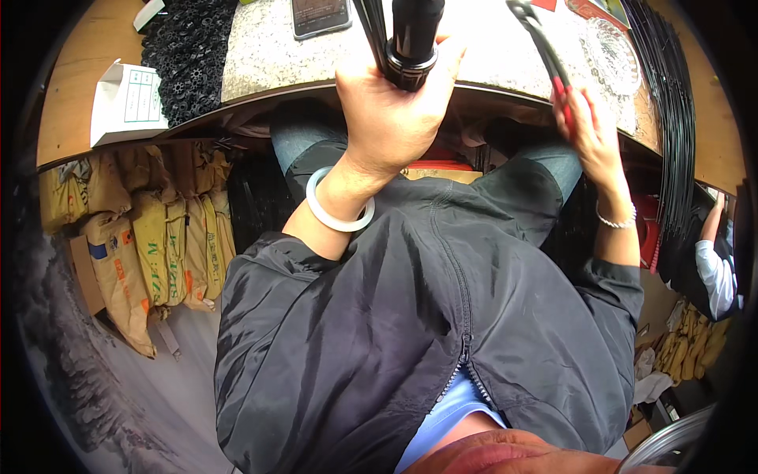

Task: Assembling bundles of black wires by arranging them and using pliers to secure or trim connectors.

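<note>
**Black tube gripped at its ringed end, thin rod pinched beside it**

A dark zipped jacket [410, 316] fills the near view. Above it, at the edge of the stone-topped bench [268, 55], the left hand [391, 107] wraps its fingers around a black tube [414, 39] just below its ringed collar. The tube looks rigid, smooth and fairly light; the collar seems the surest place to hold it. The right hand [592, 134] pinches a thin black rod [537, 39], likely springy and prone to slipping.
</note>
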`<state>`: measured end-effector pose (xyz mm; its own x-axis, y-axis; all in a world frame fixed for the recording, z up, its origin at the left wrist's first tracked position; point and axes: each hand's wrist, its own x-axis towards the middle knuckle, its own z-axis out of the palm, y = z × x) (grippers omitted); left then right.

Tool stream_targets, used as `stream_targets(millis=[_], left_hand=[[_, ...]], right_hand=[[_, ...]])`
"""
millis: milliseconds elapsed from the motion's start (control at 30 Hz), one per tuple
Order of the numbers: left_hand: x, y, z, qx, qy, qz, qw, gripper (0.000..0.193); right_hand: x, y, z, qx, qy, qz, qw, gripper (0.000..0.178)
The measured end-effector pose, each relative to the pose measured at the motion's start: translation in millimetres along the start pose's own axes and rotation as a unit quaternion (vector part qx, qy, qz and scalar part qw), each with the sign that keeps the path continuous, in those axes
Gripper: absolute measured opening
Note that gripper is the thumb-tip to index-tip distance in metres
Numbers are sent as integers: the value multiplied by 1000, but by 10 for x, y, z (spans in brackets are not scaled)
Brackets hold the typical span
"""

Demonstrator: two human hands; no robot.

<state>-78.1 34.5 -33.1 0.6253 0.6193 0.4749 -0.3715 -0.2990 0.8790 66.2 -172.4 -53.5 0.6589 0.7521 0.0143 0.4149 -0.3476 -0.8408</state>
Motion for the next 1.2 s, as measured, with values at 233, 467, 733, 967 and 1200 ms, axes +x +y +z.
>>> stream_targets(millis=[233,467,733,967,1200], left_hand=[[-38,-74,13,10,-17,-10,1000,15],[-58,-27,30,-19,-24,-30,999,14],[-48,-16,32,-19,-19,-35,999,15],[-36,-46,19,-8,-34,11,999,17],[-34,-61,11,5,-32,24,999,17]], right_hand=[[-289,-620,24,270,-270,67,922,40],[-258,-668,-7,247,-282,50,926,39],[-240,-700,-36,207,-286,48,934,28],[-220,-727,-54,190,-278,31,941,27],[-200,-840,-109,173,-288,76,939,30]])
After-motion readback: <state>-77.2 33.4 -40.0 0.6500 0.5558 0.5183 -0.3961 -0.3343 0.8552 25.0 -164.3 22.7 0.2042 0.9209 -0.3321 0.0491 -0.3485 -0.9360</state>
